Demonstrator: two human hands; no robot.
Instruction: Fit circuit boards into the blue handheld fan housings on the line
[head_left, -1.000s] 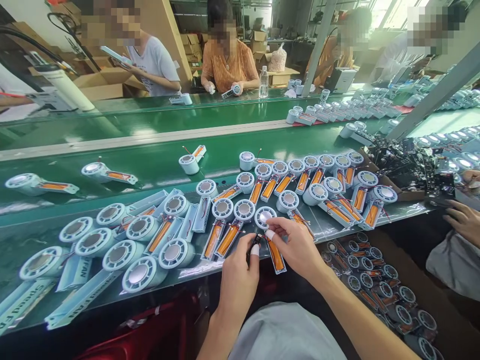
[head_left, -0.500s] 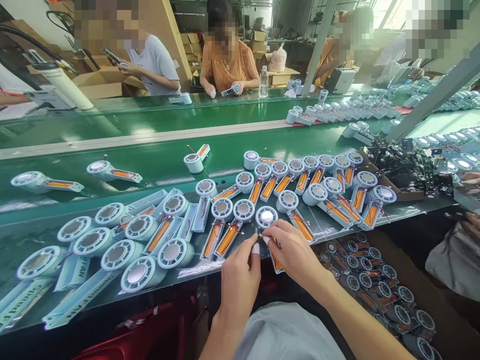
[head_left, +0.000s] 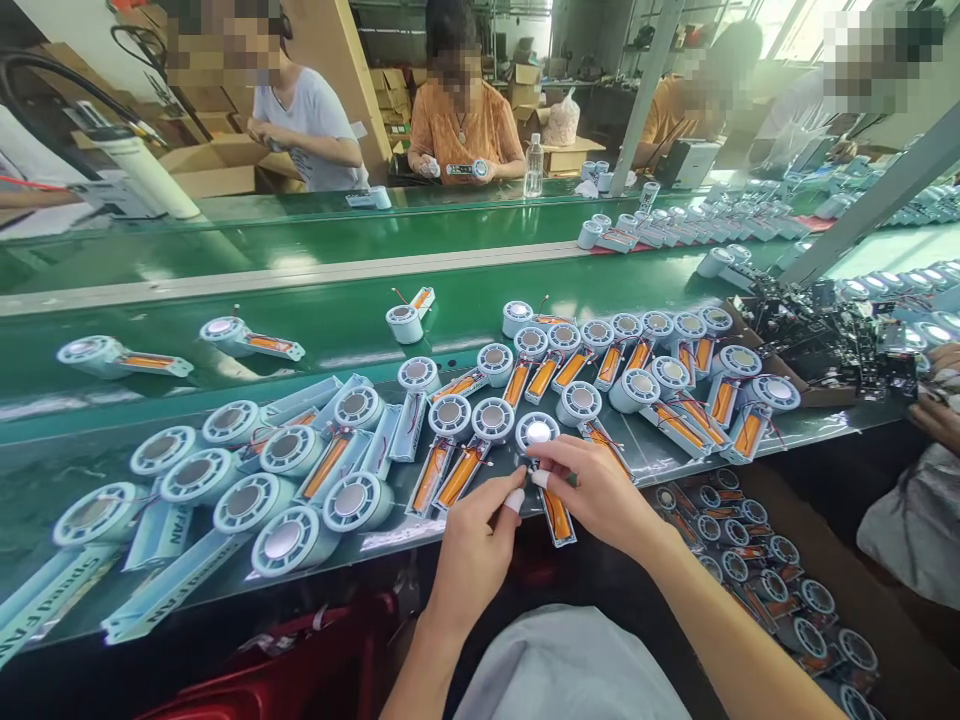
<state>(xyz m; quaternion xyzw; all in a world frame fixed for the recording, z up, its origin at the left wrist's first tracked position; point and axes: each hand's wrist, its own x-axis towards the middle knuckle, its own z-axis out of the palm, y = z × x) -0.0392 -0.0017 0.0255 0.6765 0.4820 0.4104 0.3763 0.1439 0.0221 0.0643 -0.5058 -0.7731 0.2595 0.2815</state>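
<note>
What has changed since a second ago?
Belt fans have moved right along the green belt. The left hand and right hand have drawn closer at the fingers; the black part the left hand held can't be made out clearly now. The fan between them and the bench fans stayed in place.

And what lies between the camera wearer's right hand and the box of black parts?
Between the right hand and the box, the head view shows several pale blue fans.

The bare right hand (head_left: pixel 598 490) partly hides a pale-blue round-headed fan (head_left: pixel 538 430). At eight o'clock, a lettered pale-blue handle (head_left: pixel 56 598) is cropped.
</note>
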